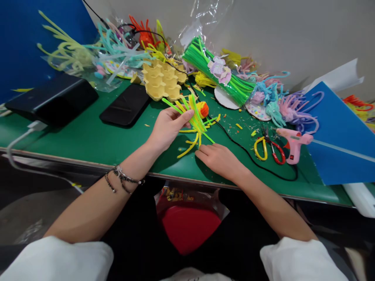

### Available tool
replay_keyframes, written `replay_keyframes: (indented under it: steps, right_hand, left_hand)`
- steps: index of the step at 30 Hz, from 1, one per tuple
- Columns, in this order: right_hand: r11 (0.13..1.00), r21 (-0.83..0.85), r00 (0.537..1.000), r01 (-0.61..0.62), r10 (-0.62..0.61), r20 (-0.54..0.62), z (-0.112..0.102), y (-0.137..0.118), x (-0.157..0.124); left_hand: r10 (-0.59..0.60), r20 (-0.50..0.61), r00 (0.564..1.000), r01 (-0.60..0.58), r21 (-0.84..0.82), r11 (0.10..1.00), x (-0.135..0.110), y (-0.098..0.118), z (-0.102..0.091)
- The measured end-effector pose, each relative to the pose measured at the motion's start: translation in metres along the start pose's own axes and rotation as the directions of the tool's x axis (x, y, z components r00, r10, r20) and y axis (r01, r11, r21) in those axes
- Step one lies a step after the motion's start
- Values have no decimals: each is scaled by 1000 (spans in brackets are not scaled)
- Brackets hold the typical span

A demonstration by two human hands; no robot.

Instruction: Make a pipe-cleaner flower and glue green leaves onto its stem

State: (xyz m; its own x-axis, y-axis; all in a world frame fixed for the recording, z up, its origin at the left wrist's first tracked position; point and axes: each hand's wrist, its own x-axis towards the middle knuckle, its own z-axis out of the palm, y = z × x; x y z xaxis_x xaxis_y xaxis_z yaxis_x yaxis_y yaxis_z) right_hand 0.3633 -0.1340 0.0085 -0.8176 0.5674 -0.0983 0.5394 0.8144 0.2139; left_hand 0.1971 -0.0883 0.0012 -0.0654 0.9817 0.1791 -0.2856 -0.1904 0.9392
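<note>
My left hand (168, 127) is closed round a bunch of yellow and green pipe cleaners (195, 115) with an orange pompom (204, 109) at its top, held just above the green table (88, 136). My right hand (218, 158) rests on the table below the bunch, fingers curled, its fingertips at the lower ends of the yellow stems (190, 145). Whether it grips a stem I cannot tell.
A yellow egg tray (162, 80), a black phone (125, 105) and a black box (49, 99) lie to the left. A bundle of green pipe cleaners (219, 76), scissors (269, 148), a pink glue gun (293, 142) with black cord, and blue card (340, 132) lie to the right.
</note>
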Motion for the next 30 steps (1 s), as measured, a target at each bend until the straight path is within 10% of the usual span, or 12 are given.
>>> replay_keyframes:
  steps: [7, 11, 14, 20, 30]
  right_hand:
    - [996, 35, 969, 80, -69, -235, 3, 1, -12]
    - [910, 390, 892, 142, 53, -448, -11, 10, -30]
    - [638, 752, 803, 165, 356, -479, -20, 26, -40]
    - [-105, 968, 701, 229, 707, -89, -16, 41, -36]
    - [-406, 882, 748, 241, 656, 98, -18, 22, -27]
  left_hand:
    - [-6, 18, 1000, 6, 20, 1000, -1, -3, 1]
    - [-13, 45, 999, 11, 43, 999, -4, -5, 2]
    - [-49, 92, 995, 42, 75, 996, -6, -6, 3]
    - [-220, 242, 945, 198, 112, 974, -15, -5, 7]
    - [-419, 387, 822, 393, 148, 908, -26, 4, 19]
